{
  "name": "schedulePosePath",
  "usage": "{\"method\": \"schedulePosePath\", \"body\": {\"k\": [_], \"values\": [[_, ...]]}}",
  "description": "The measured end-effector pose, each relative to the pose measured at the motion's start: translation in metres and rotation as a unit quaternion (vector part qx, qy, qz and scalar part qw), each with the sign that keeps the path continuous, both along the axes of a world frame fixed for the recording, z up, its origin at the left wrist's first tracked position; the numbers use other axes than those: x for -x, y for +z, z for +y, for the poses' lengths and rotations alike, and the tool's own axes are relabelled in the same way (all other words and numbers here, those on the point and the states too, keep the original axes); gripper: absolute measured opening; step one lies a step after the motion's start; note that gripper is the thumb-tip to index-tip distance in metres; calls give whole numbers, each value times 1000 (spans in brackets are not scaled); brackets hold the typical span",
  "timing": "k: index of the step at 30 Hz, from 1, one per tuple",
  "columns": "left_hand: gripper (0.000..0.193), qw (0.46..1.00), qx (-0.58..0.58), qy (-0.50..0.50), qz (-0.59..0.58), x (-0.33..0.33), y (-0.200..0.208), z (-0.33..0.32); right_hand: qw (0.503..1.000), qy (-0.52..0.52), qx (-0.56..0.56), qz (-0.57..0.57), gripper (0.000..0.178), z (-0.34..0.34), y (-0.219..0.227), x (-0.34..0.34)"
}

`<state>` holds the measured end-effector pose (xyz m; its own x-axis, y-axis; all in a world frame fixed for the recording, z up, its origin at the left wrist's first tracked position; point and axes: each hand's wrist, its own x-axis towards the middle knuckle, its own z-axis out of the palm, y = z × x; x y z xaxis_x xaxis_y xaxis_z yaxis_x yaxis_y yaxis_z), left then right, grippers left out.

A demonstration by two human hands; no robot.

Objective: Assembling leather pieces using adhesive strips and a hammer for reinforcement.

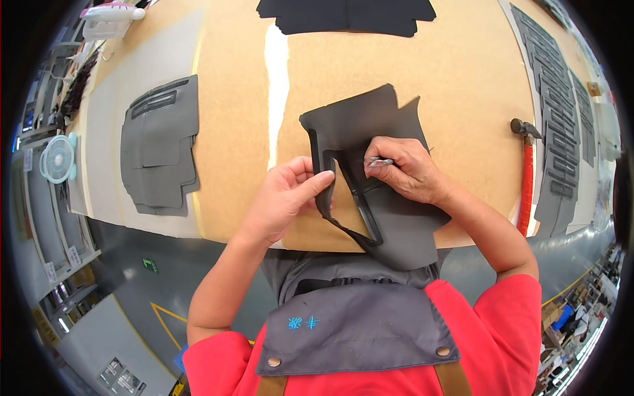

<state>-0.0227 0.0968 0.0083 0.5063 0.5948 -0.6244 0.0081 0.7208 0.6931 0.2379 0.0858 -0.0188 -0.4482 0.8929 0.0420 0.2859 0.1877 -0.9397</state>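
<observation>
A dark grey sheet piece [416, 224], leather-like, with a long slot edged in black strip, is held up in front of me at the table's near edge. My left hand [290, 191] pinches the slot's left border between thumb and fingers, bending that narrow strip. Over the piece, just right of the slot, my right hand [406, 168] is closed around a small silvery metal tool [380, 162]. Most of that tool is hidden in the fist, so its exact kind does not show.
Stacked grey pieces [155, 155] lie on the left, black pieces [350, 16] at the far edge. A red-handled hammer [526, 171] rests at right, beside rows of slotted grey pieces [558, 132]. A small fan [59, 158] stands off the left edge of the tan tabletop [231, 132].
</observation>
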Motion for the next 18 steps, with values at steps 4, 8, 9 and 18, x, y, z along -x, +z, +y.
{"method": "schedulePosePath", "body": {"k": [4, 8, 9, 18], "values": [[17, 995, -64, 67, 35, -23, 5, -1, 999, -31, 1, 16, 32, -3, 4, 4], [18, 991, -63, 118, 23, -22, 0, 0, 985, -109, 125, 49, 31, -15, 25, 8], [18, 990, -64, 120, 24, -21, 0, 0, 977, -133, 160, 53, 32, -17, 29, 9], [23, 984, -105, 138, 25, -21, -1, -1, 947, -150, 260, 117, 37, -35, 36, 19]]}}
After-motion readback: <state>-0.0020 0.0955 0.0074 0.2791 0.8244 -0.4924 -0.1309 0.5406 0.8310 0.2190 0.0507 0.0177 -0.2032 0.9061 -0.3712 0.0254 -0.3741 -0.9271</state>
